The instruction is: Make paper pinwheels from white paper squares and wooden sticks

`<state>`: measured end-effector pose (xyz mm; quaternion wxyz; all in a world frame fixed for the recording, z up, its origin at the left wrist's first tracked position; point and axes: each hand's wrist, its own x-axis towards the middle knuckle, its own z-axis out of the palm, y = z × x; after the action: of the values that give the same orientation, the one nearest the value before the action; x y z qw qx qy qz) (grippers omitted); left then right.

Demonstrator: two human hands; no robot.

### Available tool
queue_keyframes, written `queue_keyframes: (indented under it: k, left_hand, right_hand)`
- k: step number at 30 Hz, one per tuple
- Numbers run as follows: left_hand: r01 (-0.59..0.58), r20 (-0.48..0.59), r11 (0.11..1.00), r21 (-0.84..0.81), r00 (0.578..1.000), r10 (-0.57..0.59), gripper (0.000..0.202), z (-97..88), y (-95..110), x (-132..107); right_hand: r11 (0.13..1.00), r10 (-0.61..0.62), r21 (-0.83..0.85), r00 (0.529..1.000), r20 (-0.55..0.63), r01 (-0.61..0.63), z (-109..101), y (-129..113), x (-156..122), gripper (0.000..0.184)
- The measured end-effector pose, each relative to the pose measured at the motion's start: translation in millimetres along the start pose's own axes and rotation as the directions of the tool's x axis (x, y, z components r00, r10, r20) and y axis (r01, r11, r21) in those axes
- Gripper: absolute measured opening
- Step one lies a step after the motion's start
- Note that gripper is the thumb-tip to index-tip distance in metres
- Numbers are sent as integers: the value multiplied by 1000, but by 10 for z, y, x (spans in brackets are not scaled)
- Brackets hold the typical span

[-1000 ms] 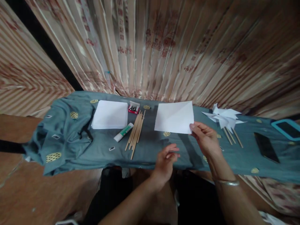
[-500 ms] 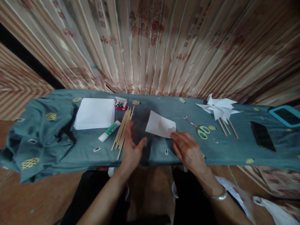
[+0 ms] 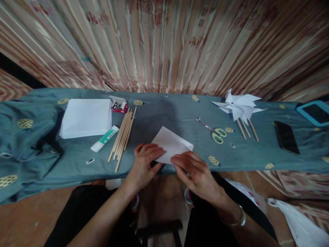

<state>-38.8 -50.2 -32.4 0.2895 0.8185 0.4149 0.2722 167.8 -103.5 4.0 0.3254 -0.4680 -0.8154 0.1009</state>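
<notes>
A white sheet of paper (image 3: 172, 144) is held between my two hands over the front part of the cloth-covered table. My left hand (image 3: 146, 164) grips its left edge, fingers on top and thumb beneath. At the lower right edge, my right hand (image 3: 194, 171) pinches the paper with bent fingers. Wooden sticks (image 3: 123, 135) lie in a loose bundle left of my left hand. To the right of the paper rest scissors (image 3: 214, 133) with pale green handles, their blades pointing away to the left.
At left are a stack of white paper (image 3: 86, 118), a glue stick (image 3: 104, 139) and a small red-and-white box (image 3: 119, 104) of metal pins. White paper pinwheels (image 3: 240, 106) on sticks, a black phone (image 3: 286, 137) and a blue-framed device (image 3: 315, 113) lie at right. A pleated curtain (image 3: 154, 51) hangs behind.
My left hand has moved from beside the sticks to the paper and taken hold of its left edge. The paper has come closer and turned, with my right hand still on it.
</notes>
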Motion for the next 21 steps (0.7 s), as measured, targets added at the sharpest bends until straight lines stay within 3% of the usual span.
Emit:
queue_keyframes:
  k: [4,8,11,15,21]
  left_hand:
    - [27,-11,999,24,1000,-26,21,-16,-29,-3]
    - [88,-23,996,15,996,-88,23,-8,-27,36]
    - [160,-55,987,20,986,-159,27,6,-37,98]
    - [229,-110,972,40,968,-224,38,13,-86,162]
    - [233,-135,970,67,966,-222,47,24,-144,196]
  right_hand:
    - [979,199,36,980,16,-199,-47,199,-48,39]
    - [881,441,168,896,49,-443,-6,476,-78,34]
    - [822,541,204,841,16,-532,89,554,-27,35]
    - [850,523,109,850,-67,-515,194,555,87,40]
    - [929,352,-82,930,-105,-361,256,573,126,37]
